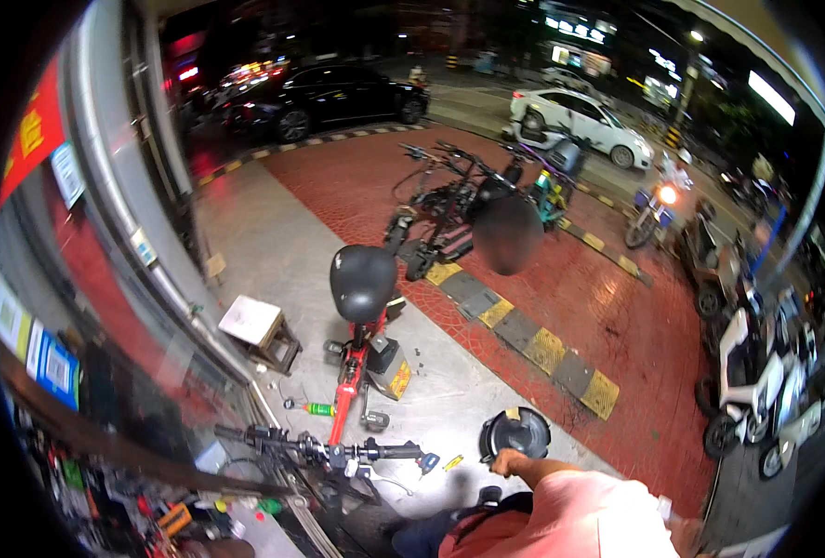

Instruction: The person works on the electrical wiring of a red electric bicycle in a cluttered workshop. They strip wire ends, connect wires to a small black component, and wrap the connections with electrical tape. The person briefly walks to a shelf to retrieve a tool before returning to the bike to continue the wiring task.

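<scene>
My right arm, in a pink sleeve, comes in from the lower right. My right hand is closed at the near rim of a round black container, which looks like a basin; a small tan piece shows at its far edge. My left hand is out of the picture. Left of the basin stands a red electric bike with a black seat, a red frame and black handlebars. A small yellow object lies on the floor between handlebars and basin. A green bottle lies beside the frame.
A white-topped stool stands by the glass shopfront at left. Yellow-black kerb ramps cross the red paving. Several bikes and scooters are parked around. A black car and a white car are farther off.
</scene>
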The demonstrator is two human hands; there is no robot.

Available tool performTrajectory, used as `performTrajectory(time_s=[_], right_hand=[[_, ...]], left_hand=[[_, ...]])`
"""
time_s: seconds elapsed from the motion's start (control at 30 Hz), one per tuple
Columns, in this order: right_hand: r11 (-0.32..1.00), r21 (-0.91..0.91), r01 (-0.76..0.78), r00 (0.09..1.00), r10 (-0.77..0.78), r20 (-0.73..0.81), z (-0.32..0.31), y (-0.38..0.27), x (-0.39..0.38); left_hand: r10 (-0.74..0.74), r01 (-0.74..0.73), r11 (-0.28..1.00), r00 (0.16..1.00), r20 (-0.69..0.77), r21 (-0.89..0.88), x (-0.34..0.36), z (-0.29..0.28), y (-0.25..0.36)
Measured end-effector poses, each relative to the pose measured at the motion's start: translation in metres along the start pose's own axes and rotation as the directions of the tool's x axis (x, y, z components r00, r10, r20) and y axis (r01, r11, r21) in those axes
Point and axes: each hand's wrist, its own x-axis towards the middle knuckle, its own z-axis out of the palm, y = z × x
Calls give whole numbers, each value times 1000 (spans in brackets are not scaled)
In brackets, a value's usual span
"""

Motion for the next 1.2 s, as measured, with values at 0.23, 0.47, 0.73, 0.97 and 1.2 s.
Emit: performTrajectory(time_s=[0.23,0.47,0.73,0.97,1.2], right_hand=[[788,516,-335,906,120,405,90,-105,-73],[663,707,-247,490,715,-499,-118,110,-81],[738,647,-191,249,674,-696,-515,32,-433],[737,654,-170,251,674,-695,-526,-27,-517],[861,451,-237,-166,421,-892,-531,-32,-544]], left_hand=[[56,-73,994,975,216,75,26,-32,23],[222,-282,957,856,466,62,19,-7,62],[246,-340,939,768,591,52,-23,12,72],[242,-349,936,747,619,56,-56,6,75],[219,-329,943,733,644,54,-75,21,81]])
